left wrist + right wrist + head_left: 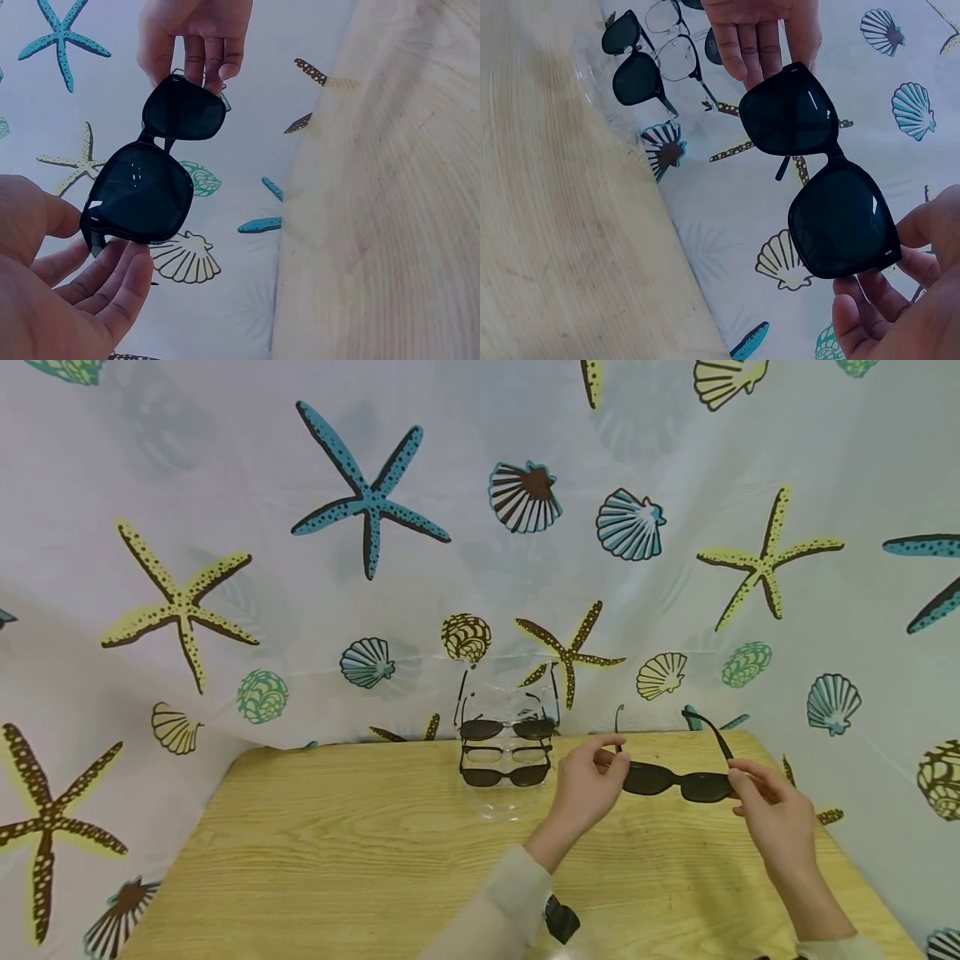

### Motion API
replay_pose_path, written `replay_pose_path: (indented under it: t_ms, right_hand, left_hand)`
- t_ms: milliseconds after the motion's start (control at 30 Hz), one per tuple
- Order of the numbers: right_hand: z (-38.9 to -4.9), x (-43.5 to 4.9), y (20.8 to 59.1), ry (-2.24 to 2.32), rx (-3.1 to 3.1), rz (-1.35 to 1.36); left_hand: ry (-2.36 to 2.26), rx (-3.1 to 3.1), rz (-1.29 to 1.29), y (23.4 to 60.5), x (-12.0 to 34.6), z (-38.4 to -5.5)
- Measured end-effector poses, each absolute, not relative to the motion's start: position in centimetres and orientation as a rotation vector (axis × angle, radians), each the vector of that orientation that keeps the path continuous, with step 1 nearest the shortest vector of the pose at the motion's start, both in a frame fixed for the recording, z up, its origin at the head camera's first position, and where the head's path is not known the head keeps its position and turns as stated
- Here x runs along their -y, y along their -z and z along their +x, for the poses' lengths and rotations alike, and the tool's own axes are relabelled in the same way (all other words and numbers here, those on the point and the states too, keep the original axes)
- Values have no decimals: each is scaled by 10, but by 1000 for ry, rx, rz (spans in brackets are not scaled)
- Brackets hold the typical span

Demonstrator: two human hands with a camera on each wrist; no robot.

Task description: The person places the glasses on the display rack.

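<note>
A pair of black sunglasses (648, 778) is held up over the right part of the table, temples unfolded and pointing away from me. My left hand (588, 781) pinches the frame at its left end, and my right hand (780, 818) pinches the right end near the hinge. Both dark lenses show fully in the left wrist view, where the sunglasses (142, 191) sit between thumb and fingers of my left hand (82, 292). From the right wrist, my right hand (907, 292) holds the outer corner of the sunglasses (840, 217).
Left of my hands, a clear stand (501, 810) carries dark sunglasses (504, 775) at the bottom, clear-lensed eyeglasses (483, 753) in the middle and more sunglasses (482, 729) on top. Behind the wooden table (322, 852) hangs a white cloth (247, 443) printed with starfish and shells.
</note>
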State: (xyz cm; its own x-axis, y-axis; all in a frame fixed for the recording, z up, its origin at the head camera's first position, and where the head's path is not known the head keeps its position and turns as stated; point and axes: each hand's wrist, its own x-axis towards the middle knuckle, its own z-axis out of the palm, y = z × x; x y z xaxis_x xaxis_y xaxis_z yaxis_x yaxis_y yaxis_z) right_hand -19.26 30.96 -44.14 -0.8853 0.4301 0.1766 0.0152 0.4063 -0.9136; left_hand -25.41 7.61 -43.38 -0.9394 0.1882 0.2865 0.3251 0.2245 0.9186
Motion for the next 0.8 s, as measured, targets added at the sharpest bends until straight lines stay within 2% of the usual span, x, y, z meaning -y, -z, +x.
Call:
replay_pose_path:
  t_ms: [800]
  right_hand:
    - [-205,-276,409,-1525,2194,-273]
  left_hand:
    - [1700,2336,-489,395,-45,-258]
